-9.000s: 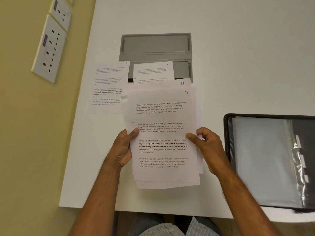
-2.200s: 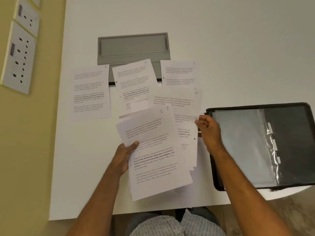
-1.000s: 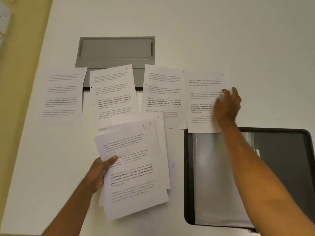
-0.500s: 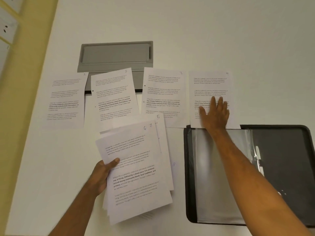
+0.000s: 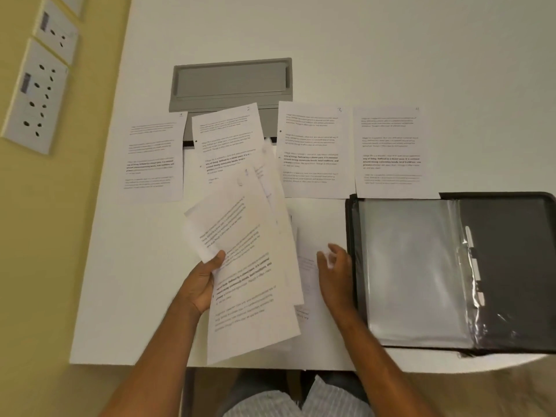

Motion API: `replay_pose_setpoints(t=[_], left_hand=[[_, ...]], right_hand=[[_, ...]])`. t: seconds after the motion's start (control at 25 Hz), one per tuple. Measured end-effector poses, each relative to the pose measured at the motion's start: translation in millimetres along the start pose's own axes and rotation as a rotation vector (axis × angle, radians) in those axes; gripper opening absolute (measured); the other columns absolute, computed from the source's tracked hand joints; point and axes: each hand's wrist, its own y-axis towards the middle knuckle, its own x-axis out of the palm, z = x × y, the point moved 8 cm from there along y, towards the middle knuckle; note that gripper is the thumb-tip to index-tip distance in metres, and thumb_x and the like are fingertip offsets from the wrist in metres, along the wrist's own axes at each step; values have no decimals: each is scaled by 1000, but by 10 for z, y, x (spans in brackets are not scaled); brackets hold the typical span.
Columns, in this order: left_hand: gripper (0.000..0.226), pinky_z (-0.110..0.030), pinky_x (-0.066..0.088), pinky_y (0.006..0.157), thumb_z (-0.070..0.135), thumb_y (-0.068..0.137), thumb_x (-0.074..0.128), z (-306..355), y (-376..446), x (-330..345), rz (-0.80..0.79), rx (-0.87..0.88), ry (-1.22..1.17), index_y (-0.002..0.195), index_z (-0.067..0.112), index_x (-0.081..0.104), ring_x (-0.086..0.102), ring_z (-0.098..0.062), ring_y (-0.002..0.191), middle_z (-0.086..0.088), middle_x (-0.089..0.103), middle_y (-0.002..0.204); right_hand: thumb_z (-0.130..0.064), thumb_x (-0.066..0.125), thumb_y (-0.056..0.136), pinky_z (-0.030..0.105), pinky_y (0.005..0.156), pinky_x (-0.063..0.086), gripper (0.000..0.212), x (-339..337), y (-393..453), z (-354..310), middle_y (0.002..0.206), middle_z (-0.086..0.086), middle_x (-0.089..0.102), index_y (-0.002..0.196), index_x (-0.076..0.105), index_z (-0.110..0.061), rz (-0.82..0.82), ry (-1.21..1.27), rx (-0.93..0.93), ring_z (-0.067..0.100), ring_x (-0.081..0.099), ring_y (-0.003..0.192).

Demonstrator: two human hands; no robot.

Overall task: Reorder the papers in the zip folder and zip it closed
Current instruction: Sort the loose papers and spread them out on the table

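Note:
Four printed sheets lie in a row on the white table: sheet 1 [image 5: 153, 158], sheet 2 [image 5: 225, 136], sheet 3 [image 5: 313, 149] and sheet 4 [image 5: 391, 152]. My left hand [image 5: 201, 281] grips the left edge of a fanned stack of papers [image 5: 252, 266], held tilted above the table. A lower sheet [image 5: 307, 266] sticks out to the right of the stack. My right hand [image 5: 335, 272] is at that sheet's right edge with its fingers curled; it is blurred, so a pinch is unclear. The black zip folder [image 5: 511, 266] lies open at the right, its clear sleeves [image 5: 415, 272] showing.
A grey recessed flap [image 5: 231, 82] sits in the table behind the sheets, partly covered by sheet 2. Wall sockets [image 5: 33, 97] are on the yellow wall to the left. The table's front edge [image 5: 135, 364] runs just above my lap.
My right hand left sheet 4 lying at the right end of the row and came back down beside the stack. The stack in my left hand has tilted and fanned more.

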Motion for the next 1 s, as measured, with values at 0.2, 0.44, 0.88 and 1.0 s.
replay_pose_setpoints(t=[0.2, 0.44, 0.88, 1.0], left_hand=[[79, -47, 62, 85, 19, 45, 105, -3, -85, -241, -107, -28, -97, 116, 4, 76, 71, -31, 110, -18, 69, 128], [51, -49, 63, 75, 18, 66, 84, 113, -181, -553, -117, 2, -179, 115, 6, 77, 75, -30, 99, -16, 74, 118], [38, -48, 62, 81, 24, 78, 82, 78, -44, -505, -208, -20, -183, 111, 7, 78, 74, -26, 101, -13, 75, 115], [73, -57, 35, 118, 34, 83, 83, 73, 91, -433, -211, -19, -150, 145, 8, 55, 47, -31, 140, -14, 52, 149]], right_hand=[[-75, 61, 86, 48, 126, 14, 111, 372, -183, 258, 172, 5, 4, 165, 9, -17, -111, -607, -51, 27, 7, 157], [-66, 70, 85, 49, 129, 2, 123, 519, -222, 349, 170, 4, -25, 164, -13, -22, -94, -715, -159, 24, -21, 157], [-65, 78, 78, 57, 123, 26, 117, 500, -841, 746, 168, 11, 18, 162, 13, -14, 153, -598, 87, 33, 18, 153], [-59, 84, 76, 55, 121, 26, 117, 511, -717, 660, 167, 8, 17, 161, 15, -18, 134, -600, 39, 31, 19, 151]])
